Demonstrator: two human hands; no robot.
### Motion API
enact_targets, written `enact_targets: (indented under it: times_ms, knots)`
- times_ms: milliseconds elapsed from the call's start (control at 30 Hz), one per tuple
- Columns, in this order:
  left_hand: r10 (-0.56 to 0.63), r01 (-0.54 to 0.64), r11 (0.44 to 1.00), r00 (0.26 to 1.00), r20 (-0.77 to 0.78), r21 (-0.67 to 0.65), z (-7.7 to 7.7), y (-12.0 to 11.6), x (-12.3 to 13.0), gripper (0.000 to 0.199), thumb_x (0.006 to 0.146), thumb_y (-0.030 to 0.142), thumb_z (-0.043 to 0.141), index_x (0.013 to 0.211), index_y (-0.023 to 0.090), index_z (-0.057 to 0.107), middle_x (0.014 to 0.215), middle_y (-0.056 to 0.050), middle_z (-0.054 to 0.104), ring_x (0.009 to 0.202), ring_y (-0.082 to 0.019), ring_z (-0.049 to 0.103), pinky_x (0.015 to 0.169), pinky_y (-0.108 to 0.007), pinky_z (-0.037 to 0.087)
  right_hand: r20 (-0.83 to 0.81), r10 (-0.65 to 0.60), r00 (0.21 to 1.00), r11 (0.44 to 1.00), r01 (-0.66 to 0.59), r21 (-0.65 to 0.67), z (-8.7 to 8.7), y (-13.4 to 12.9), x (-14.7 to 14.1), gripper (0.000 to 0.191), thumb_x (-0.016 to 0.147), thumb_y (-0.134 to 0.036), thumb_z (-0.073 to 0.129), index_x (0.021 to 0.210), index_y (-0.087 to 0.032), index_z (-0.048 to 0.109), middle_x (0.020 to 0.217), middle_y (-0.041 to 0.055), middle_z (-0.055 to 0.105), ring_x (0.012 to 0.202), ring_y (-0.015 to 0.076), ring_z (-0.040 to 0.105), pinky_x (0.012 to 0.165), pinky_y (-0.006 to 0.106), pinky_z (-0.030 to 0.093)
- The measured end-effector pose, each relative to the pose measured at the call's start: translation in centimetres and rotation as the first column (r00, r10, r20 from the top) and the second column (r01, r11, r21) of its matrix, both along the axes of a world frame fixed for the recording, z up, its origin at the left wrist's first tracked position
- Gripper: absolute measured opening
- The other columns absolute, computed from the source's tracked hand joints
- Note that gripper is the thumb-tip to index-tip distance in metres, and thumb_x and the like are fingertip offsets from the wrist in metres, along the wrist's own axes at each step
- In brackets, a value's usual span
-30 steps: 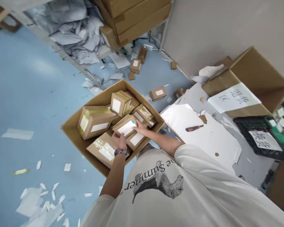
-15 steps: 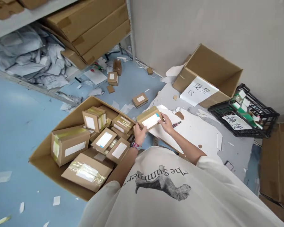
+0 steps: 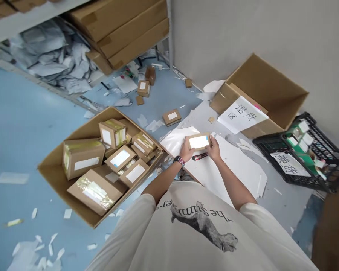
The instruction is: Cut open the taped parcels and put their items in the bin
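Between my two hands is a small cardboard box (image 3: 190,146) with a white label facing up and a blue mark at the label's corner. My left hand (image 3: 185,151) grips its left end, a patterned band on the wrist. Closed on the right end is my right hand (image 3: 214,149). Just below the box, a utility knife (image 3: 200,156) with red and black parts lies on the white-topped work surface (image 3: 228,175). To the left stands a big open carton (image 3: 70,198) holding several taped, labelled boxes, among them a larger one (image 3: 83,160).
An open carton (image 3: 226,98) with a handwritten sheet stands at the back right, beside a black plastic crate (image 3: 271,147) of green and white packets. Small boxes (image 3: 171,117) lie on the floor ahead. A shelf (image 3: 56,98) with grey bags is at the upper left.
The held box has moved right, away from the big carton and over the white surface, and is now level. Both hands still hold it. The view has shifted, and the knife shows more fully.
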State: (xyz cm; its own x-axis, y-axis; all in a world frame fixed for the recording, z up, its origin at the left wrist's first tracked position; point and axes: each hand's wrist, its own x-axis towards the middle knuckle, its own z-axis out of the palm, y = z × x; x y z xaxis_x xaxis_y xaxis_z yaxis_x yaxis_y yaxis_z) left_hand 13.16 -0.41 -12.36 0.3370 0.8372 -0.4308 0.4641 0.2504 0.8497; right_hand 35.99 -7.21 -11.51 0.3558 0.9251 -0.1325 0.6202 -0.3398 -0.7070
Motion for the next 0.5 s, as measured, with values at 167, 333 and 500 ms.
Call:
enact_targets:
  times_ms: [167, 333, 500]
  knots:
    - [-0.224, 0.222, 0.974, 0.974, -0.036, -0.046, -1.8, -1.0, -3.4, 0.077, 0.098, 0.037, 0.08, 0.171, 0.018, 0.067, 0.175, -0.019, 0.065, 0.163, -0.039, 0.063, 0.139, -0.048, 0.048, 0.099, -0.042, 0.994, 0.982, 0.06, -0.178, -3.5, -1.5, -1.4, 0.079, 0.094, -0.045, 0.064, 0.168, -0.018, 0.063, 0.173, 0.0254, 0.057, 0.16, 0.0476, 0.053, 0.133, 0.07, 0.049]
    - [-0.004, 0.013, 0.99, 0.998, 0.062, -0.14, -2.8, -1.5, -12.3, 0.067, 0.099, 0.037, 0.086, 0.163, 0.021, 0.074, 0.168, -0.017, 0.073, 0.147, -0.037, 0.077, 0.13, -0.051, 0.059, 0.257, 0.067, 0.964, 0.997, -0.055, -0.051, -2.9, -0.1, -5.2, 0.067, 0.101, -0.044, 0.062, 0.162, -0.018, 0.066, 0.182, 0.0263, 0.046, 0.169, 0.0498, 0.039, 0.141, 0.078, 0.034]
    - [0.52, -0.498, 0.847, 0.848, 0.099, -0.184, -4.0, -1.1, -24.0, 0.044, 0.096, 0.034, 0.089, 0.138, 0.019, 0.084, 0.14, -0.017, 0.087, 0.131, -0.031, 0.083, 0.126, -0.051, 0.063, 0.195, 0.33, 0.924, 0.94, -0.34, 0.023, -1.1, 4.8, -13.8, 0.059, 0.106, -0.034, 0.059, 0.162, -0.017, 0.069, 0.164, 0.023, 0.069, 0.16, 0.0404, 0.058, 0.14, 0.066, 0.044]
